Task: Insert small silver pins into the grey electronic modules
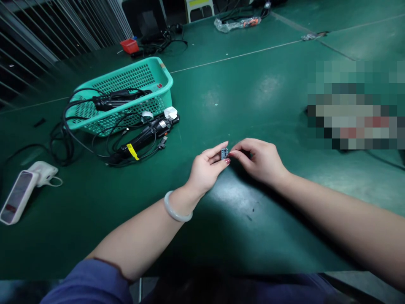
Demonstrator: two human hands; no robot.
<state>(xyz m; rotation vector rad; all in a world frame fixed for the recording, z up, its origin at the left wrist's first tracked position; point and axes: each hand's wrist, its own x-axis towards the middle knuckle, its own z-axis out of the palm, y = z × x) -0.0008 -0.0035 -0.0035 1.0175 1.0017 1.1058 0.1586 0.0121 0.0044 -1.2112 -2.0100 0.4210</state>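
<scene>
Between the thumb and fingers of my left hand (207, 166) is a small grey-blue circuit board (224, 153) with tiny dark parts on its face. A pale bangle (177, 210) circles my left wrist. My right hand (261, 158) is just to the right, its thumb and index finger pinched together close to the board's edge. Whether those fingertips hold something tiny or touch the board cannot be made out. Both hands are over the green tabletop (202, 240).
A turquoise basket (158, 67) with black cabled gear stands at left, and a black device (142, 141) with cables lies before it. A white handheld device (19, 196) is far left. Further back are a red bin (129, 45) and a plastic-wrapped item (237, 24). A blurred-out area (354, 114) covers the right.
</scene>
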